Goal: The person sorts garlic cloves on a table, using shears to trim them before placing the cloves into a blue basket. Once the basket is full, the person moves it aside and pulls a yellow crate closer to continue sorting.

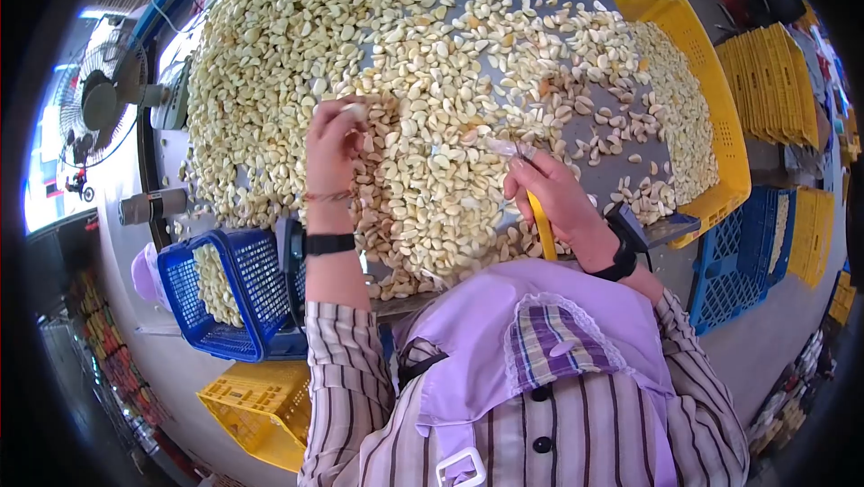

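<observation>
A thick spread of pale, curved kernels (441,158) that look like cashews covers the metal table in front of me. My left hand (333,149) is over the pile, its thumb and fingers pinched around one pale kernel (355,112). To the right, my right hand (553,197) is closed on a tool with a yellow handle (543,228); I cannot make out its working end. A whitish wrap (504,147) shows at the tip of that hand's index finger. Browner kernels (373,208) lie beside my left wrist.
A yellow crate (733,149) full of kernels stands at the table's right edge. At the left front, a blue basket (261,293) holds more kernels, with a yellow crate (256,410) below. A fan (103,95) is at far left, and stacked yellow crates (769,82) are at right.
</observation>
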